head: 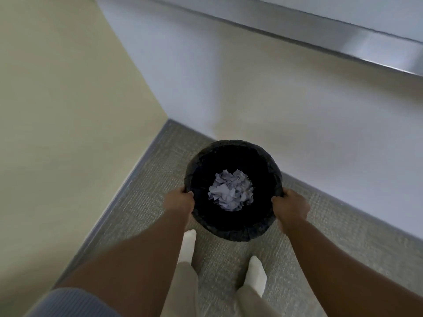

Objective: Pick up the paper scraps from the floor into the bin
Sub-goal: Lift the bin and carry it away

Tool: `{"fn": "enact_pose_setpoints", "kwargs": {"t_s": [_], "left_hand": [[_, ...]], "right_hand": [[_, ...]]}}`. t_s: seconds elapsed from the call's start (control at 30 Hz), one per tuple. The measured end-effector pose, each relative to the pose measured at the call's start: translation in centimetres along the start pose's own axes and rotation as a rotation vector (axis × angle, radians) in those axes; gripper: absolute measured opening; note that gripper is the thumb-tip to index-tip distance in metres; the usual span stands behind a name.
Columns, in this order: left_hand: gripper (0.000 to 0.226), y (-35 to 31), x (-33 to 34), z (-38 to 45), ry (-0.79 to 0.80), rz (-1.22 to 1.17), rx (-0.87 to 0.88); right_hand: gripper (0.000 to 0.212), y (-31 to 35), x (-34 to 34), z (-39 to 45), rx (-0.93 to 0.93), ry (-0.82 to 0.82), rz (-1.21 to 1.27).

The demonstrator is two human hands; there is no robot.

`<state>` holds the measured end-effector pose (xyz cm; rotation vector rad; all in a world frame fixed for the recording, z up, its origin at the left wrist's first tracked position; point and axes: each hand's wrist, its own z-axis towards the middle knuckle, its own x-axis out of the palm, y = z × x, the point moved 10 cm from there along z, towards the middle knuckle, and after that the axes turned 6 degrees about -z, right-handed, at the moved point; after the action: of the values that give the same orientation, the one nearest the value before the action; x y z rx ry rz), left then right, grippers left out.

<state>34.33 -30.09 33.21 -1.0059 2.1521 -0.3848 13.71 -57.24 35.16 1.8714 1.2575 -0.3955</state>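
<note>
Here both hands grip the round black bag-lined bin by its rim: left hand curled over the left edge, right hand over the right, likely for balance. Crumpled white paper scraps lie at its bottom. Bin is near the grey carpet floor's far corner; none visible on carpet, so the task looks nearly done.

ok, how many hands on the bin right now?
2. The left hand grips the bin rim on its left side; the right hand grips the rim on its right side.
</note>
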Motion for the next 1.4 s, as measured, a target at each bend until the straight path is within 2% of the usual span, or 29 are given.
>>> {"fn": "enact_pose_setpoints", "kwargs": {"t_s": [0.13, 0.23, 0.4, 0.47, 0.6, 0.63, 0.7, 0.87, 1.07, 1.27, 1.4], "left_hand": [[0.034, 1.1, -3.0, 2.5, -0.069, -0.155, -0.040], [0.036, 1.6, -5.1, 4.4, -0.119, -0.276, -0.041], [0.040, 2.4, -7.3, 8.7, -0.153, -0.407, -0.016], [0.042, 2.7, -7.8, 10.3, -0.149, -0.455, -0.003], [0.021, 3.3, -8.8, 13.1, -0.173, -0.457, 0.043], [0.022, 3.6, -9.0, 13.8, -0.189, -0.445, 0.045], [0.038, 4.7, -9.5, 15.3, -0.230, -0.444, 0.015], [0.026, 4.7, -9.1, 19.7, -0.150, -0.527, -0.012], [0.037, 3.2, -8.9, 25.2, -0.089, -0.586, -0.044], [0.038, 3.2, -9.3, 31.3, -0.147, -0.545, -0.050], [0.038, 3.0, -9.7, 34.2, -0.193, -0.543, -0.040]], "right_hand": [[0.038, 3.3, 3.7, 0.4, -0.056, 0.120, 0.005], [0.039, 5.3, 7.0, 1.1, -0.047, 0.150, 0.051], [0.016, 8.6, 12.2, 2.5, -0.055, 0.127, -0.060], [0.016, 9.7, 14.1, 3.2, -0.047, 0.102, -0.068], [0.011, 11.6, 17.8, 4.1, -0.013, 0.094, -0.058], [0.013, 12.0, 18.7, 4.3, 0.001, 0.100, -0.042], [0.016, 13.0, 20.6, 4.9, 0.015, 0.123, -0.004], [0.024, 15.7, 24.9, 6.8, 0.046, 0.141, -0.022], [0.035, 19.8, 29.0, 9.8, 0.003, 0.126, -0.138], [0.031, 22.8, 32.6, 12.1, -0.087, 0.152, -0.227], [0.033, 23.7, 35.2, 13.4, -0.062, 0.163, -0.245]]}}
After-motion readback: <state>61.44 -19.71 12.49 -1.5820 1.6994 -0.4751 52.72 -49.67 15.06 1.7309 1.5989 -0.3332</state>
